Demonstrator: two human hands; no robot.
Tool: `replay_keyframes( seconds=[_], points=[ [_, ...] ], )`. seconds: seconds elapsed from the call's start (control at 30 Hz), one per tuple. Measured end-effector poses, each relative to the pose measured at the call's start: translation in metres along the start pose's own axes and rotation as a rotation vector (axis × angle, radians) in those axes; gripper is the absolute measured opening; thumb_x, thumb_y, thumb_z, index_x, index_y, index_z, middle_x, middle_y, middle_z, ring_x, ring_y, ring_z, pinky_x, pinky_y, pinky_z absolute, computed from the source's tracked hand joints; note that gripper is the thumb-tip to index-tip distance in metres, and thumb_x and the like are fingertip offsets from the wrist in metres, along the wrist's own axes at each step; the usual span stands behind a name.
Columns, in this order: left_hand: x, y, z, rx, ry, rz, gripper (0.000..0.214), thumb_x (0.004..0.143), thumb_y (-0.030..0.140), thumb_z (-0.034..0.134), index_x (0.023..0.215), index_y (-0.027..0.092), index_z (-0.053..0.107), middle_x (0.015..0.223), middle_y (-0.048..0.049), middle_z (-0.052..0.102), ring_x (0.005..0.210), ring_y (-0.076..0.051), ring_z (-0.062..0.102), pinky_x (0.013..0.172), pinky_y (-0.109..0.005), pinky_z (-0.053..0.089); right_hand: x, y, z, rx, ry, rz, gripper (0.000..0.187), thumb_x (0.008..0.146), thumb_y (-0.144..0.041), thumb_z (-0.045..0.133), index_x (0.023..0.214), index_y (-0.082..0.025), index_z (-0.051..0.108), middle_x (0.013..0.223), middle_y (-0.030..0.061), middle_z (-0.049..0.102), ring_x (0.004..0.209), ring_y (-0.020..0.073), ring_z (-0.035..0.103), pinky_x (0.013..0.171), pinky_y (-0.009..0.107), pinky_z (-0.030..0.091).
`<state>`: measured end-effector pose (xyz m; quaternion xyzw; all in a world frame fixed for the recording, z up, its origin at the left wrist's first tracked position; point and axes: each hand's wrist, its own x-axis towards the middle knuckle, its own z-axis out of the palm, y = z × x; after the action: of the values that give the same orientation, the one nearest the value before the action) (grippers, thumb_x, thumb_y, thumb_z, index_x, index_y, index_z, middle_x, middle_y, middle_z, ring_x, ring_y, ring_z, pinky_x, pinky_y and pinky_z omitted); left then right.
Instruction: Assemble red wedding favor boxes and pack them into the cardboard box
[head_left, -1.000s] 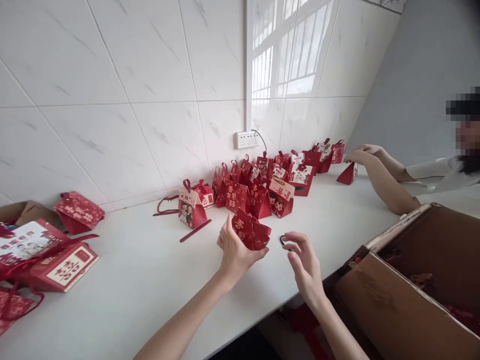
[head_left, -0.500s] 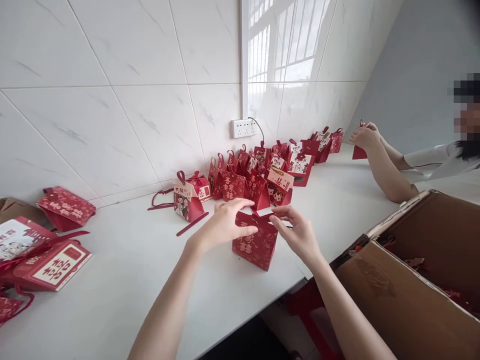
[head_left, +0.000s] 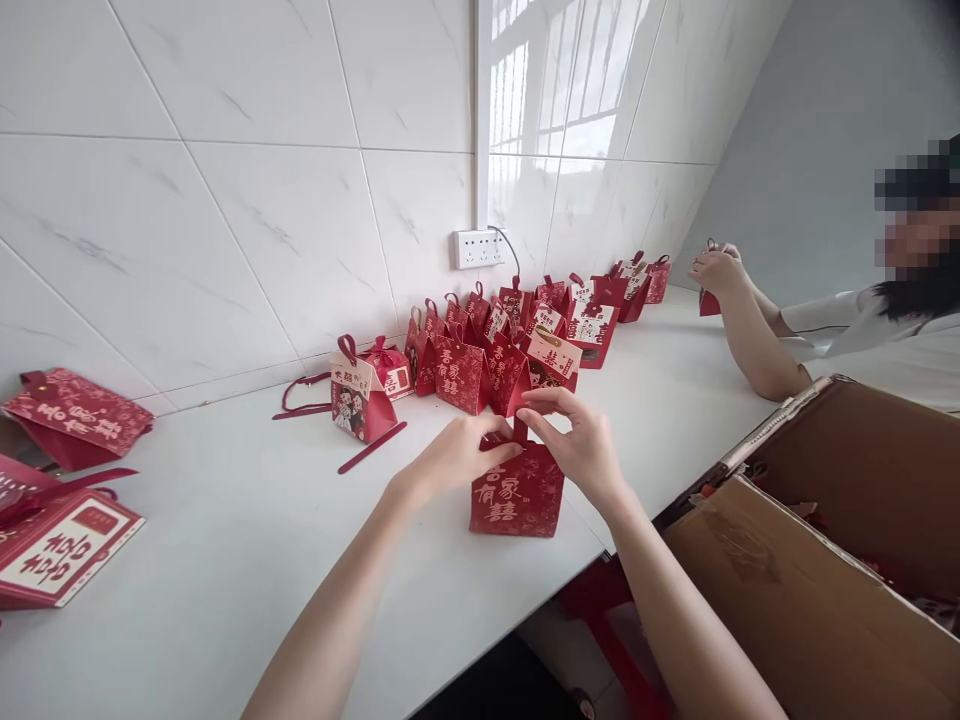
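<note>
A red gift box (head_left: 517, 500) with pale lettering stands upright on the white table (head_left: 247, 560), its front turned to me. My left hand (head_left: 469, 448) pinches the box's top edge from the left, thumb in front. From the right, my right hand (head_left: 574, 440) grips a short dark red ribbon (head_left: 520, 428) between thumb and fingers, holding it up above the box's top. Where the ribbon meets the box is partly covered by my fingers. Left of my hands, a loose red ribbon strip (head_left: 373, 447) lies beside a box with a cartoon couple (head_left: 364, 400).
Several red boxes (head_left: 461, 375) with ribbon loops line the tiled wall, below a power socket (head_left: 480, 249). More red boxes (head_left: 71, 550) lie at far left. An open cardboard box (head_left: 735, 560) stands at right. Beyond it, a co-worker's hands (head_left: 716, 272) hold a small red box.
The box has turned so its front faces me more squarely. My right hand has risen slightly with the ribbon, which now stands upright; my left fingers have closed at the box top.
</note>
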<state>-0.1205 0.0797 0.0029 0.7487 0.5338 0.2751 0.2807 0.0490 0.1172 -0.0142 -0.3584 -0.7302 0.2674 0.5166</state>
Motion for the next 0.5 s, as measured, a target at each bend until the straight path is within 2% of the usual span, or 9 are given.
replay_keyframes(
  seconds=[0.1,0.23,0.33,0.5],
  points=[
    [-0.001,0.001,-0.001,-0.017,-0.021,0.006,0.023,0.084,0.038,0.055,0.091,0.021,0.068,0.092,-0.0007,0.07,0.082,-0.017,0.064,0.072,-0.026,0.047,-0.016,0.004,-0.004,-0.005,-0.064,0.041,0.023,0.082,-0.036,0.06,0.099,-0.021,0.063,0.09,0.0038,0.071,0.084,0.0181,0.067,0.073,0.029,0.054],
    [-0.001,0.001,-0.002,-0.038,-0.025,0.0,0.023,0.083,0.038,0.057,0.091,0.021,0.07,0.094,-0.0014,0.072,0.087,-0.018,0.066,0.076,-0.026,0.048,-0.036,0.011,-0.005,-0.058,-0.13,0.098,0.016,0.084,-0.033,0.056,0.088,-0.02,0.064,0.085,0.0033,0.069,0.074,0.0158,0.064,0.064,0.027,0.051],
    [0.0,0.0,-0.001,-0.037,-0.005,0.005,0.022,0.081,0.039,0.059,0.086,0.02,0.07,0.088,-0.0005,0.073,0.083,-0.018,0.066,0.074,-0.025,0.047,-0.04,0.013,-0.003,-0.069,-0.13,0.103,0.016,0.084,-0.033,0.055,0.086,-0.02,0.064,0.078,0.0024,0.067,0.066,0.014,0.06,0.06,0.026,0.047],
    [0.001,-0.004,0.001,-0.072,0.005,0.001,0.021,0.08,0.039,0.06,0.079,0.02,0.07,0.081,0.0001,0.072,0.078,-0.017,0.065,0.07,-0.025,0.046,-0.038,0.013,0.001,-0.018,-0.134,0.108,0.017,0.085,-0.034,0.055,0.082,-0.019,0.061,0.076,0.0013,0.065,0.066,0.0131,0.059,0.059,0.024,0.045]
  ],
)
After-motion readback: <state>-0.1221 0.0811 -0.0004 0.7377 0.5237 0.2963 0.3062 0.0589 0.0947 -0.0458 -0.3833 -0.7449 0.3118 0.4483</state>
